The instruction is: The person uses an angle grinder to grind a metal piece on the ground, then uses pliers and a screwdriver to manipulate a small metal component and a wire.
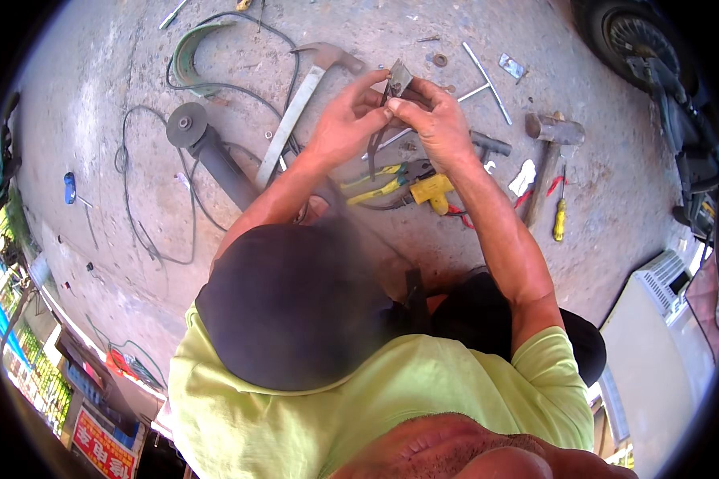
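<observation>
Both my hands are raised over the concrete floor and meet at a small grey metal plate. A thin dark strip hangs below the plate; whether the two are one piece I cannot tell. My left hand pinches the left side with thumb and fingertips. On the other side my right hand grips it, thumb across the front. Just left of my left hand lies a claw hammer with a pale flat handle. Beneath the hands are yellow-handled pliers and a yellow tool.
An angle grinder with its dark cord lies at left, near a curved green piece. To the right are a T-handle wrench, a mallet and a yellow screwdriver. A vehicle wheel stands at the far right.
</observation>
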Demonstrator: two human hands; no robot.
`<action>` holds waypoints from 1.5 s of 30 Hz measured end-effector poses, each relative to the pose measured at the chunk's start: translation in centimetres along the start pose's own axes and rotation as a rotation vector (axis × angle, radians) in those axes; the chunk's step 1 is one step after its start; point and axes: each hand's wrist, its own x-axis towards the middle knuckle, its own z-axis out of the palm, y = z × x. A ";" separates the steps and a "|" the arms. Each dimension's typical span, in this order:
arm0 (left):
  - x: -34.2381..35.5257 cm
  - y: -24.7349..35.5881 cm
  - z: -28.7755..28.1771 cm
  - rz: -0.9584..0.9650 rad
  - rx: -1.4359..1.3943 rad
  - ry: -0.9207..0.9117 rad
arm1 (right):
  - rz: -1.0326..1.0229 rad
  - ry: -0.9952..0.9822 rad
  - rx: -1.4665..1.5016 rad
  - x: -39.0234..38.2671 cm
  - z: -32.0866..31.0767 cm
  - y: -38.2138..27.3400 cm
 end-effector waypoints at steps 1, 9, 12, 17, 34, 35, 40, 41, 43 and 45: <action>-0.1 0.2 -0.3 -0.011 -0.063 -0.003 | 0.023 -0.031 -0.017 -0.2 0.5 -0.9; -0.6 0.1 -1.0 -0.141 -0.545 -0.065 | -0.038 -0.017 -0.093 -0.6 1.5 -1.0; -0.6 -0.4 -1.2 -0.143 -0.623 -0.083 | -0.024 -0.039 -0.061 -0.9 2.0 -1.8; -0.9 -0.4 -0.5 -0.102 -0.331 0.022 | -0.145 0.044 -0.266 -1.7 2.7 -0.9; -1.2 -0.5 -7.2 -0.017 0.322 0.404 | -0.057 0.290 -0.043 2.5 -4.8 0.9; -1.3 -1.3 -7.2 -0.004 0.393 0.383 | -0.039 0.289 -0.078 2.5 -5.0 0.8; -1.2 -3.6 -5.7 0.035 0.713 0.252 | 0.046 0.208 -0.210 2.4 -5.2 1.7; -1.0 -3.9 -5.4 0.036 0.765 0.230 | 0.060 0.205 -0.261 2.3 -5.2 1.9; -0.5 -4.8 -5.1 0.091 0.850 0.188 | 0.076 0.203 -0.334 2.2 -5.2 2.1; 0.1 -5.3 -4.9 0.123 0.935 0.163 | 0.080 0.203 -0.378 2.1 -5.1 2.2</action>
